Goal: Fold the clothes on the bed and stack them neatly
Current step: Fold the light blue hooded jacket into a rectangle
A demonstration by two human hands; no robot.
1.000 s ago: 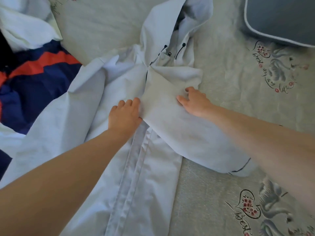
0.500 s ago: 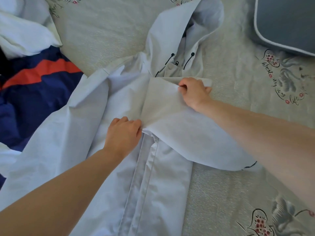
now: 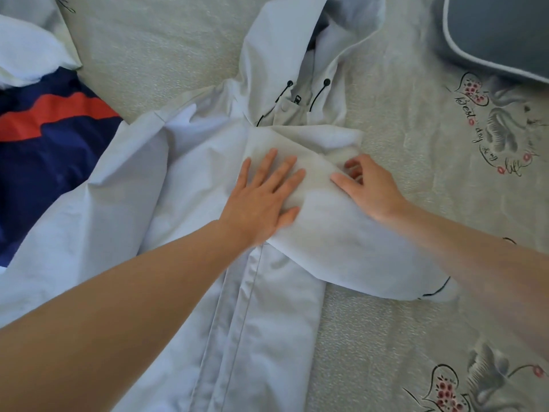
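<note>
You work on a bed (image 3: pixel 184 46) with a pale printed cover. The light hooded jacket (image 3: pixel 267 322) lies spread before you, its lower part cut off. Your left hand (image 3: pixel 261 197) presses flat on its folded sleeve; your right hand (image 3: pixel 368 185) rests there, fingers loosely curled, grasping nothing.

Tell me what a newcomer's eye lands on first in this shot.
First, the pale hooded jacket spread across the middle of the bed, its hood toward the top. The left hand presses flat on the sleeve folded across the chest, while the right hand rests at the sleeve's right edge with fingers loosely curled. At the left edge lies a navy garment with a red band, and a grey cushion sits at top right.
</note>
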